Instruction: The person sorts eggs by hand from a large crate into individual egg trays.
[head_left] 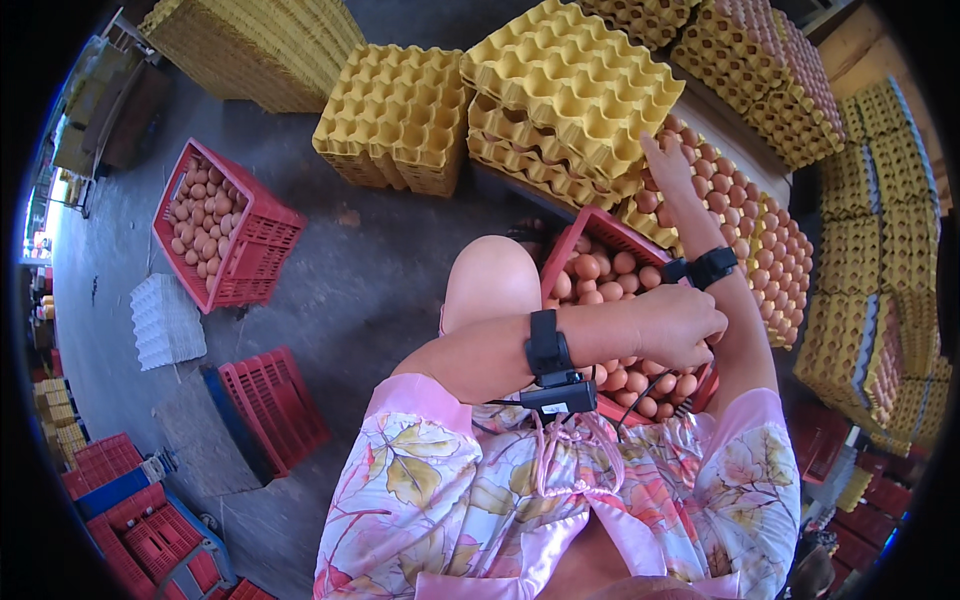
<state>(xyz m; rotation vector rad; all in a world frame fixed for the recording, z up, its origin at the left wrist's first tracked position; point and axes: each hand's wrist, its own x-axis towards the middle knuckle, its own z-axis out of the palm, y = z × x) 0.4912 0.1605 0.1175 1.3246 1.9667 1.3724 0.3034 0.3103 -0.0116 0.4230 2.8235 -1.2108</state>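
Grey floor (380, 235) adjoins a red crate (563, 247) of brown eggs (587, 267), partly hidden by the left hand (675, 328); right hand (672, 170) apart, grips unclear.

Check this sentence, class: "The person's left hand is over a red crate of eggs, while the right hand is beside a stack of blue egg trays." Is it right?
Not quite: the stack of egg trays is yellow, not blue, as the head view shows. The left hand is over a red crate of eggs, while the right hand is beside that stack.
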